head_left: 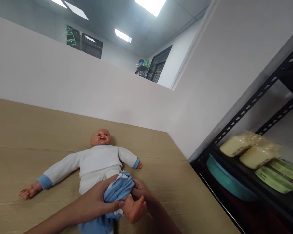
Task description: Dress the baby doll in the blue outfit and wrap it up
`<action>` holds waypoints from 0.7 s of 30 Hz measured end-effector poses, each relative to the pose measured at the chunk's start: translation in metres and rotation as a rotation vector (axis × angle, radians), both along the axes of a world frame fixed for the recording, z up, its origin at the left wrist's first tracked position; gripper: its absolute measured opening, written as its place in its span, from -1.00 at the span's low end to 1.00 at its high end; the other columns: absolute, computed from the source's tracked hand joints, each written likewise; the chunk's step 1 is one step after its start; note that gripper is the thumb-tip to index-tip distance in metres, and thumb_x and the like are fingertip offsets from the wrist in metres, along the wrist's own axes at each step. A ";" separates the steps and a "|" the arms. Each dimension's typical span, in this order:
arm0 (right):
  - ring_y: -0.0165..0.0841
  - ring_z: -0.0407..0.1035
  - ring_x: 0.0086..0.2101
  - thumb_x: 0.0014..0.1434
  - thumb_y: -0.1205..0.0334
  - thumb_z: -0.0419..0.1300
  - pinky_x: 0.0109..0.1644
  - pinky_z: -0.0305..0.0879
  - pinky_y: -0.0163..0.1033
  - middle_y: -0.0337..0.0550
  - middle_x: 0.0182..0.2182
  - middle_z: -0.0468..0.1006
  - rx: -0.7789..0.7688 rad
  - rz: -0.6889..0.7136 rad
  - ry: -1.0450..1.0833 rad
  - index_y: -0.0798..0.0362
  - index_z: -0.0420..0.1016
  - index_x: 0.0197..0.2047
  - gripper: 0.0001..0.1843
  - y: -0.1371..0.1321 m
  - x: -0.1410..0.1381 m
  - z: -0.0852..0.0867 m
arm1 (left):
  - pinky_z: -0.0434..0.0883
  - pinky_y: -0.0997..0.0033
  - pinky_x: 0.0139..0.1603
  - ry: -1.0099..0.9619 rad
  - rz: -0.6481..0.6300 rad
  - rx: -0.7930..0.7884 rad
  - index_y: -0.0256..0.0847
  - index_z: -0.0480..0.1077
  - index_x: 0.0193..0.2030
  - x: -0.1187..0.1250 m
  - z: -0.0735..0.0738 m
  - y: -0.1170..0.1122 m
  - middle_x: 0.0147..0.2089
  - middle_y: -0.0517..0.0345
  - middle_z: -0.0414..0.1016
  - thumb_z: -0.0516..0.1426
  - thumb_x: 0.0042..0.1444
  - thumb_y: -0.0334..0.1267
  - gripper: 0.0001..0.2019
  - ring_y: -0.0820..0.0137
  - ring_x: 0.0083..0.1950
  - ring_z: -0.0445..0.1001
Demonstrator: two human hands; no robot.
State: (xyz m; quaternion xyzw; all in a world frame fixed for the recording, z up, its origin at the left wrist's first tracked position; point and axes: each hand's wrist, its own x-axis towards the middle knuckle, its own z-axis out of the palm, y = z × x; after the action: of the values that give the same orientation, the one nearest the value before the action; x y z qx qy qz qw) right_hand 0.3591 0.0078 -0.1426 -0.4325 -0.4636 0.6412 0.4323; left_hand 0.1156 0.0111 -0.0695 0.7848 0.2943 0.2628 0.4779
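A baby doll [97,162] in a white long-sleeved top lies on its back on a wooden table [26,130], arms spread, head toward the wall. My left hand [100,198] is closed over a blue towel cloth [119,190] wrapped round the doll's hips. My right hand [140,188] lies under the doll's bare leg [135,208] at the hip, its fingers mostly hidden by the leg and cloth.
A white partition wall [88,87] runs behind the table. At the right stands a black metal shelf rack [258,94] holding pale yellow bottles [251,151], green lids [275,177] and a teal round tray [224,177].
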 end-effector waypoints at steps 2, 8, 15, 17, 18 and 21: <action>-0.14 0.63 -0.09 -0.08 -0.24 0.63 0.17 0.51 -0.03 -0.05 -0.10 0.74 -0.033 -0.020 0.051 -0.04 0.72 -0.02 -0.35 0.000 -0.004 0.003 | 0.34 -0.02 0.55 0.047 0.051 -0.021 -0.19 0.33 0.54 -0.003 -0.003 0.004 0.55 -0.10 0.41 0.35 0.19 0.09 -0.16 -0.15 0.50 0.39; 0.02 0.62 0.07 -0.30 -0.33 0.67 0.31 0.45 0.06 -0.07 -0.04 0.78 0.042 -0.128 0.186 -0.13 0.75 -0.11 -0.27 -0.007 -0.018 0.006 | 0.26 -0.03 0.62 -0.089 0.106 -0.201 -0.03 0.53 0.37 -0.003 -0.007 0.015 0.44 0.04 0.55 0.25 0.28 0.35 -0.31 -0.15 0.48 0.41; 0.03 0.62 0.09 -0.20 -0.32 0.65 0.35 0.45 0.08 -0.08 0.01 0.78 0.112 -0.078 0.160 -0.15 0.79 -0.02 -0.29 0.002 -0.018 -0.005 | 0.45 -0.04 0.50 -0.258 0.078 -0.492 -0.02 0.69 0.11 -0.002 0.000 0.022 0.18 0.08 0.75 0.31 0.16 0.44 -0.36 -0.14 0.28 0.61; 0.01 0.61 0.11 -0.09 -0.26 0.63 0.38 0.40 0.07 -0.09 0.06 0.76 0.145 -0.027 0.166 -0.14 0.74 0.15 -0.24 -0.001 -0.018 -0.006 | 0.46 -0.06 0.49 -0.274 0.109 -0.673 -0.09 0.65 0.18 -0.005 0.001 0.020 0.16 0.01 0.75 0.36 0.14 0.41 -0.31 -0.13 0.29 0.62; -0.01 0.60 0.13 -0.04 -0.23 0.61 0.39 0.39 0.05 -0.08 0.09 0.75 0.165 -0.017 0.169 -0.13 0.71 0.21 -0.22 -0.004 -0.018 -0.006 | 0.47 -0.07 0.48 -0.285 0.123 -0.739 -0.13 0.63 0.21 -0.007 0.002 0.020 0.16 -0.03 0.75 0.39 0.10 0.40 -0.26 -0.14 0.30 0.62; -0.03 0.59 0.14 0.04 -0.12 0.60 0.33 0.42 0.00 -0.05 0.13 0.74 0.205 -0.046 0.150 -0.09 0.68 0.23 -0.28 -0.013 -0.020 -0.004 | 0.46 -0.09 0.48 -0.326 0.104 -0.789 -0.21 0.55 0.30 -0.012 -0.001 0.019 0.19 -0.15 0.72 0.46 -0.03 0.40 -0.09 -0.17 0.33 0.60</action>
State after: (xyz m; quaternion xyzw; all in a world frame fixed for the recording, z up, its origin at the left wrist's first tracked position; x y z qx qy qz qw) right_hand 0.3393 -0.0048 -0.1463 -0.3475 -0.4830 0.6109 0.5222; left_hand 0.1033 0.0301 -0.0701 0.4744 0.3320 0.2744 0.7678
